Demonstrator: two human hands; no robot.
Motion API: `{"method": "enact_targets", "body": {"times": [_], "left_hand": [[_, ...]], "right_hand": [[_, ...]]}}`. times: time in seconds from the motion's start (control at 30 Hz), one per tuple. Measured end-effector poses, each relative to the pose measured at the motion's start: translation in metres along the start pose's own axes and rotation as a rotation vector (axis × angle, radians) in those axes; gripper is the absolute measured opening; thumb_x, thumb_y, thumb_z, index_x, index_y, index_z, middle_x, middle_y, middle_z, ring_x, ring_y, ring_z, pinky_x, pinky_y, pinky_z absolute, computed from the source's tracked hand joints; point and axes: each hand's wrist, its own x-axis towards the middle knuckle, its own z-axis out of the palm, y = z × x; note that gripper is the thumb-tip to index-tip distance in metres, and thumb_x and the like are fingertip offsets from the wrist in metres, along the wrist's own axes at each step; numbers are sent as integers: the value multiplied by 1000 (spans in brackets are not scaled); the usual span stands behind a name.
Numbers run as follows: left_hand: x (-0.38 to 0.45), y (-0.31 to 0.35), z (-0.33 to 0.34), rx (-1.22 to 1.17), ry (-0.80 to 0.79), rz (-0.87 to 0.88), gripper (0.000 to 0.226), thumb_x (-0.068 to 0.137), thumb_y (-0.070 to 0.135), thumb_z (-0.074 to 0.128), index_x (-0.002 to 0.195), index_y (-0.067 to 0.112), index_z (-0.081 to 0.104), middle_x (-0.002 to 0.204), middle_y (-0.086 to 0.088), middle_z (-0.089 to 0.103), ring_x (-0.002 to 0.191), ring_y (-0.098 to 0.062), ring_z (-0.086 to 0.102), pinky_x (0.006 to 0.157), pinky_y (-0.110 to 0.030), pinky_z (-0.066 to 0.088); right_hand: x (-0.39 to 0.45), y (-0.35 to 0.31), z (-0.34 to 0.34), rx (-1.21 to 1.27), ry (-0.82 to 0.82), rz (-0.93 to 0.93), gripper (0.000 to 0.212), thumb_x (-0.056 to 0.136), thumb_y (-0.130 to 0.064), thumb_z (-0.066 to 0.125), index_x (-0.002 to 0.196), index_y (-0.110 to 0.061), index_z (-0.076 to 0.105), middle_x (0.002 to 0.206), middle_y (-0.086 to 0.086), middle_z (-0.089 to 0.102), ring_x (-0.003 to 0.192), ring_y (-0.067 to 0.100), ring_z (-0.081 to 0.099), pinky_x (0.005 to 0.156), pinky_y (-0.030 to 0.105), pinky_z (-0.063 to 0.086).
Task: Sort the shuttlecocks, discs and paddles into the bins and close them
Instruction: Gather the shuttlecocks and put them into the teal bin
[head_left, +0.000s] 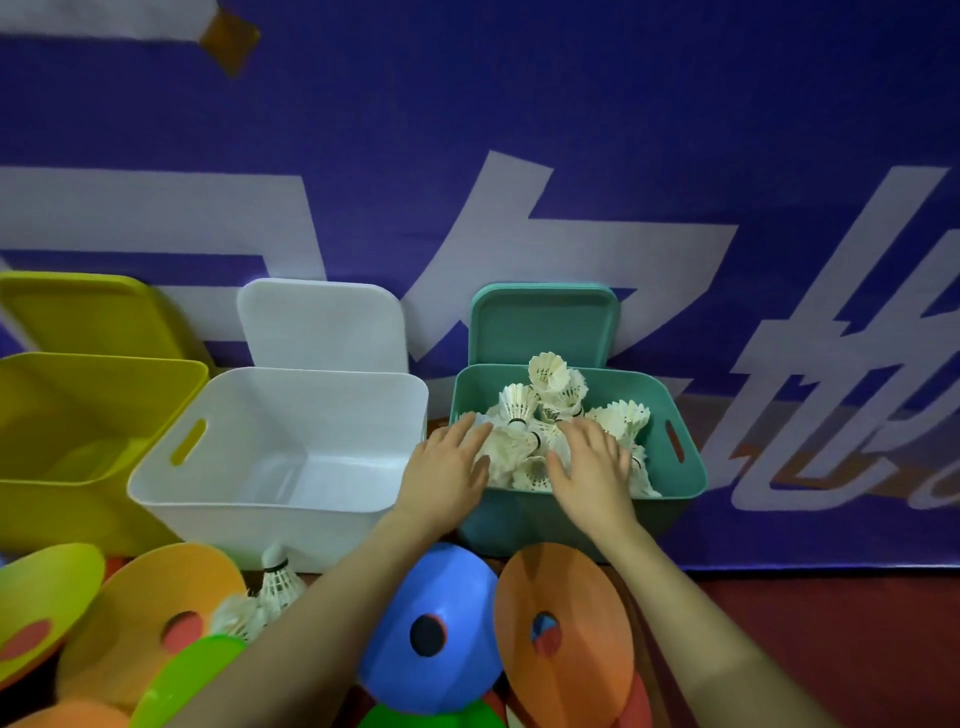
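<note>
At the near edge, a spread of discs is seen on the red floor (831, 623): a yellow-green disc (41, 597) at far left, an orange disc (156, 613) beside it, a bright green disc (182, 680) partly under the left forearm, a blue disc (431, 613) between the two forearms, and a second orange disc (571, 634) standing tilted just right of the blue one. Loose shuttlecocks (270, 592) lie between the left orange disc and the left forearm, in front of the white bin.

Farther out, three open bins stand in a row. The yellow bin (78, 493) is at left, the white bin (249, 493) in the middle, and the teal bin (680, 467) at right. The teal bin is filled with a pile of white shuttlecocks (545, 400).

The left hand (447, 467) is laid over the teal bin's left rim with fingers extended, the grip wide, touching the pile. The right hand (592, 462) is laid flat on the pile with fingers spread, the grip likewise wide.

Behind each bin its lid is leaned upright: a yellow lid (88, 312), a white lid (322, 322) and a teal lid (545, 322), all against a blue banner (519, 104) with large white characters.
</note>
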Motion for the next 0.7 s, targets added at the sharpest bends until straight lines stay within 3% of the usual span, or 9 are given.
{"method": "enact_targets", "body": {"times": [0.3, 0.4, 0.5, 0.7], "left_hand": [[-94, -68, -70, 72, 97, 27, 40, 85, 17, 54, 125, 14, 57, 127, -9, 59, 110, -33, 58, 87, -41, 45], [-134, -103, -92, 101, 80, -17, 45, 94, 23, 47, 138, 18, 43, 143, -4, 44, 126, -27, 44, 100, -37, 34], [-176, -143, -109, 110, 107, -40, 48, 96, 28, 42, 143, 21, 34, 148, 0, 36, 132, -22, 36, 103, -31, 26], [-259, -224, -142, 78, 104, -82, 50, 89, 31, 43, 137, 18, 46, 140, -4, 48, 123, -28, 47, 95, -38, 38]], "right_hand": [[-51, -107, 16, 108, -29, -134, 35, 94, -17, 45, 128, -14, 50, 130, 2, 48, 122, 19, 44, 101, 33, 27], [-76, -154, 27, 139, -34, -174, 35, 94, -16, 45, 128, -13, 52, 128, 3, 51, 118, 21, 48, 98, 33, 33], [-104, -206, 40, 160, -50, -206, 35, 94, -17, 45, 127, -11, 53, 127, 5, 54, 116, 25, 51, 96, 36, 35], [-150, -313, 75, 206, -70, -236, 33, 92, -20, 53, 123, -9, 57, 123, 8, 59, 115, 26, 54, 97, 37, 39]]}}
